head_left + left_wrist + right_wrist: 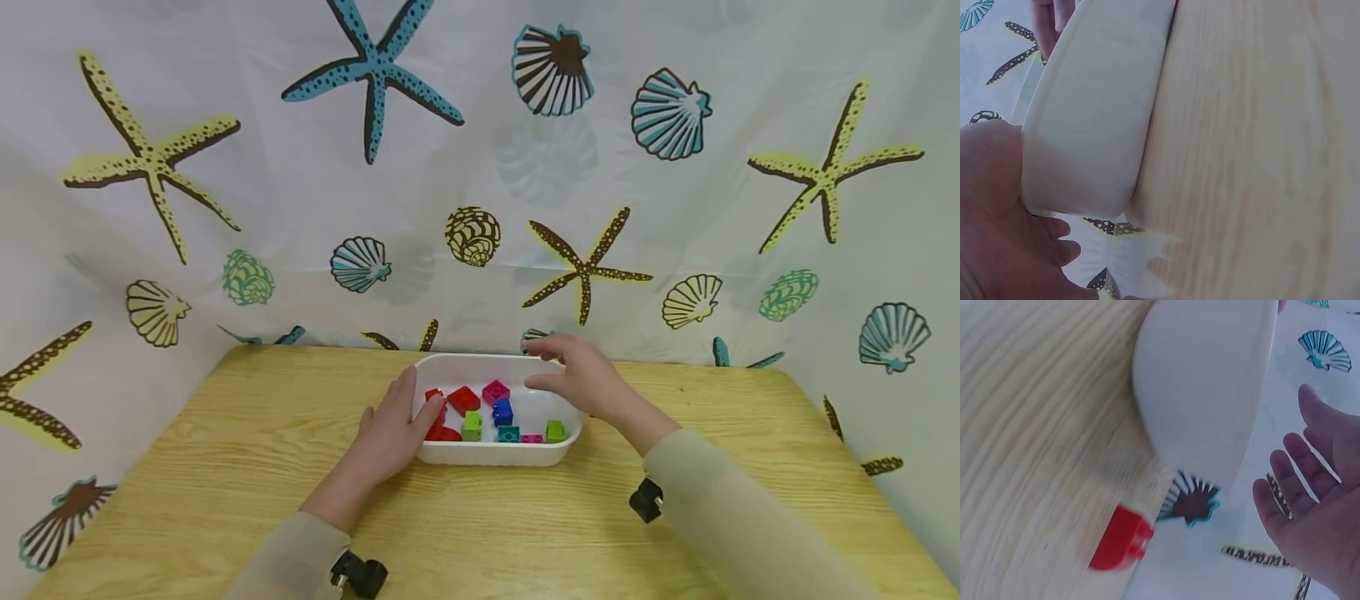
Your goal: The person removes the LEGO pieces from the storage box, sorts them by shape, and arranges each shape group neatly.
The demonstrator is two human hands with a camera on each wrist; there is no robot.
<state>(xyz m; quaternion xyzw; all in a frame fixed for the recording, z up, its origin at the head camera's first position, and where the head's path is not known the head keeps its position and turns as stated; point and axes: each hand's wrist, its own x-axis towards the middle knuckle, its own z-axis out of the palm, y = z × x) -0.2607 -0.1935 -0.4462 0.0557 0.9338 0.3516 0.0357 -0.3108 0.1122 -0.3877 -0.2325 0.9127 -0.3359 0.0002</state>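
Note:
A white plastic tub point(491, 455) with rounded ends stands on the table, holding several toy building bricks. My left hand point(390, 427) grips its left end, thumb over the rim and fingers along the outside. In the left wrist view that hand point(997, 206) is against the end wall. Above the tub's right end hovers my right hand point(585, 379), fingers loosely bent and apart, holding nothing. Inside lie a blue brick point(502, 412), a lime green brick point(472, 426), a red brick point(465, 401), a magenta brick point(496, 392) and a teal brick point(508, 434).
A red brick point(1121, 540) lies on the wooden table point(480, 533) just beyond the tub's right end. Behind the table hangs a white curtain point(450, 308) printed with starfish and shells, which also runs along both sides.

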